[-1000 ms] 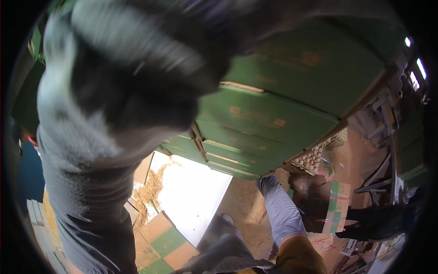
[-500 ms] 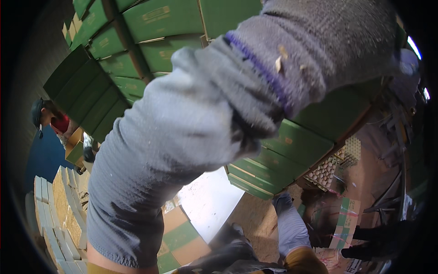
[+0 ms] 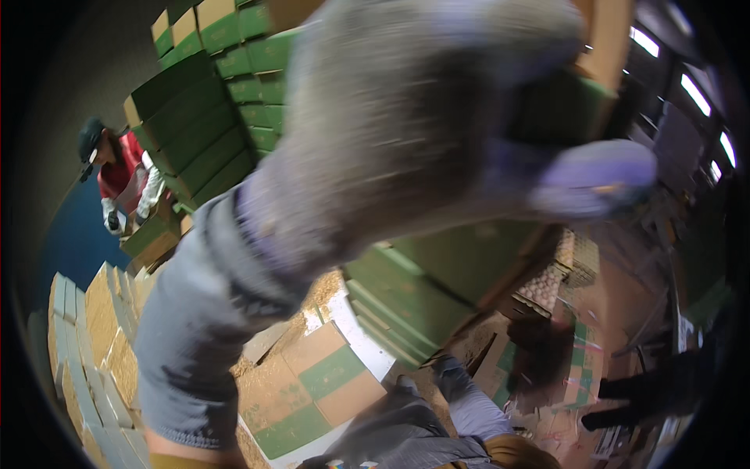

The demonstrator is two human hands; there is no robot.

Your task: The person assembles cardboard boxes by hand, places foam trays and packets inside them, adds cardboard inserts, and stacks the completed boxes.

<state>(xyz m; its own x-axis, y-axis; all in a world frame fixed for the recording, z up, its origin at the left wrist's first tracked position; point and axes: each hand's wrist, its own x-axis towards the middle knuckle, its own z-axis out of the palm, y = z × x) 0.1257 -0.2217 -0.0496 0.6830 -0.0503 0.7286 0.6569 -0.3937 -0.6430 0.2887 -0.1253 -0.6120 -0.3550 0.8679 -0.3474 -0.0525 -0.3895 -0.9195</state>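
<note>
My left hand, in a grey glove with purple fingertips, is raised across the upper middle, thumb and fingers around the side of a green carton; motion blur hides whether they grip it. Its grey-sleeved arm rises from the lower left. Below the glove is a tilted stack of green cartons. My right forearm, in a light grey sleeve, reaches to the bottom of that stack; its hand is hidden there.
A co-worker in a red top handles an open carton at left, beside tall green stacks. Pale cartons with straw-like material stand lower left, flattened cardboard lies below, egg trays at right.
My left glove has come fully into view, its thumb now showing at the right. More of the co-worker, the far stacks and the flattened cardboard shows as the view has shifted.
</note>
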